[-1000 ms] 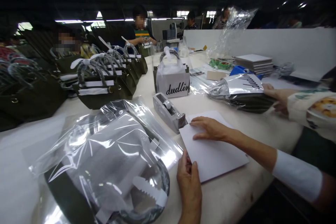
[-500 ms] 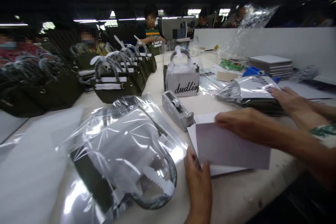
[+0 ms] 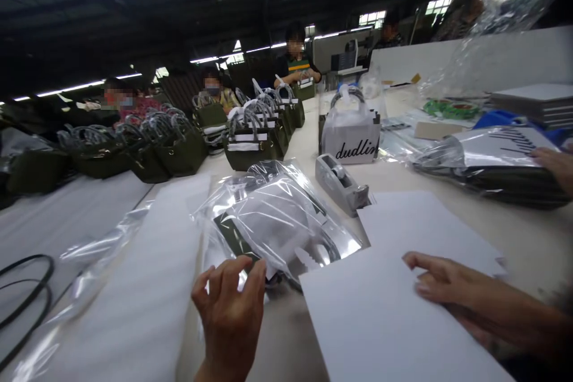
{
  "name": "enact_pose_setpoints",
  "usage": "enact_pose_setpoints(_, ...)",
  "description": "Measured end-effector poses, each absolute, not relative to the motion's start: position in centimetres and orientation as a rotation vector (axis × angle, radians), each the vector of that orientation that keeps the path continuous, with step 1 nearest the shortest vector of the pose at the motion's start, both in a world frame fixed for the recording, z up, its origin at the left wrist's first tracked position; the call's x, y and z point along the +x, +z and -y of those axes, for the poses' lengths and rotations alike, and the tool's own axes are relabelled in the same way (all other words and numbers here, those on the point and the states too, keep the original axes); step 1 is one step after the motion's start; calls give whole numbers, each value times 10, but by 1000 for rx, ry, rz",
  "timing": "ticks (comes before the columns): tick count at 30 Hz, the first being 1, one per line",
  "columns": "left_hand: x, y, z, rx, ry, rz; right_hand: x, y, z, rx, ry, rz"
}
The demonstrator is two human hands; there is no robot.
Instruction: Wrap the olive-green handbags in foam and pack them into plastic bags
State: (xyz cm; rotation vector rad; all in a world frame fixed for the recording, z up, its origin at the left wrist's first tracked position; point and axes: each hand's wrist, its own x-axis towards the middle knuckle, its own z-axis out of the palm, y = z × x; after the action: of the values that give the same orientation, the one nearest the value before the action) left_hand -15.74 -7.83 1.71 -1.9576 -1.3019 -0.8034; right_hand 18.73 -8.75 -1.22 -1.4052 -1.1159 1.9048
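Head view, single frame, some motion blur.

Surface: long white table [image 3: 514, 239] running away from the camera. Room: dark hall, dim roof, strip lights far off, several people seated at the far end.

Left hand [image 3: 230, 304]: near centre, half open, fingers curled, nothing clasped. Its fingertips are at the near edge of the plastic-wrapped bag [image 3: 273, 221], which lies flat mid-table, olive body under clear film.

Right hand [image 3: 452, 286]: near right, fingers extended flat on top of the white sheet [image 3: 380, 322]. The thumb is hidden, so I cannot tell whether it grips or only presses. The sheet sits at the near edge, overlapping a paper stack [image 3: 425, 221] behind it.

Tape dispenser [image 3: 341, 184]: just beyond the stack, right of the wrapped bag.

Far left: rows of olive handbags [image 3: 250, 143], upright. Near left: white foam sheet [image 3: 147, 286] and black loops [image 3: 22, 292].

Right: a co-worker's hand [image 3: 557, 167] rests on a second filmed bag [image 3: 492, 161]. Stacked white boards [image 3: 537, 101] sit beyond it.

Writing: white pouch [image 3: 351, 137], standing centre-far, reads "dudlin", cut off at its edge. Similar script on the second filmed bag is probably the same word, but unreadable.
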Motion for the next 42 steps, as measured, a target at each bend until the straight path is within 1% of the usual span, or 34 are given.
enact_pose_setpoints(2, -160, 21, 75, -1998, -862, 1276, 158, -17, 85, -1268, 1957, 1006)
enact_pose_setpoints(6, -166, 29, 75, -2008, -971, 1308, 116, -21, 84, -1221, 1720, 710)
enact_pose_setpoints(8, -171, 33, 75, -2010, -999, 1332, 109, -26, 90, -1251, 1677, 650)
enact_pose_setpoints(13, -179, 40, 70, -2036, -1039, 1327, 116, -37, 119, -1360, 1886, 856)
enact_pose_setpoints(16, -177, 42, 68, -2066, -1053, 1286, 117, -33, 122, -1294, 1882, 819)
enact_pose_setpoints(22, -176, 41, 73, -2111, -1047, 1253, 95, -24, 99, -1263, 1604, 486)
enact_pose_setpoints(25, -175, 40, 77, -2142, -1043, 1198, 70, -18, 85, -1189, 1546, 406)
enact_pose_setpoints(32, -173, 28, 83, -2277, -970, 1097, 5, -2, 36, -975, 1508, 291)
enact_pose_setpoints(37, -172, 17, 74, -2320, -838, 1090, -7, -2, 8, -945, 1512, 308)
enact_pose_setpoints(42, -172, 1, 56, -2227, -643, 1154, -8, 4, 8, -954, 1557, 354)
